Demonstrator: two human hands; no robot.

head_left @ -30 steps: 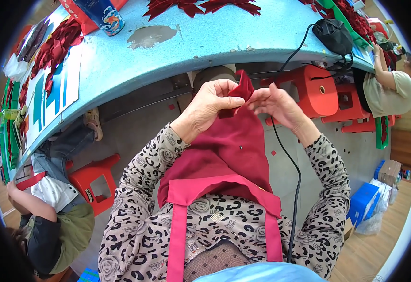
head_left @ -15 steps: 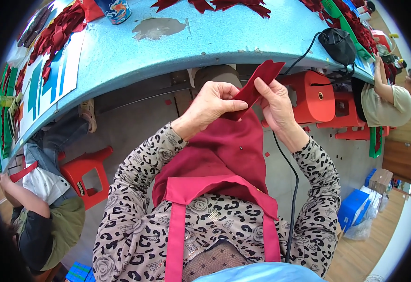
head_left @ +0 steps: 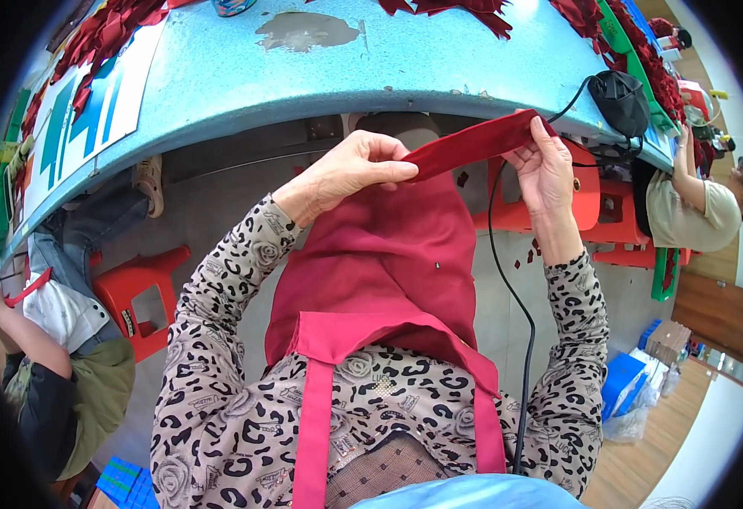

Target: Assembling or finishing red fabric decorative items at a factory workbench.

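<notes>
The left hand (head_left: 346, 170) and right hand (head_left: 548, 180), apart, pinch opposite ends of a red ribbon (head_left: 473, 151) (likely light, limp; ends suit gripping) near the front edge of the tabletop (head_left: 439, 64).

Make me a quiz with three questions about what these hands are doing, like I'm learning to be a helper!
1. True or false: the left hand grips one end of the red strip and the right hand grips the other.

2. Which colour is the table?
A. Yellow
B. Light blue
C. Black

3. Fill in the missing word: a red ____ stands on the floor, to the left of the apron.

Key:
1. True
2. B
3. stool
</notes>
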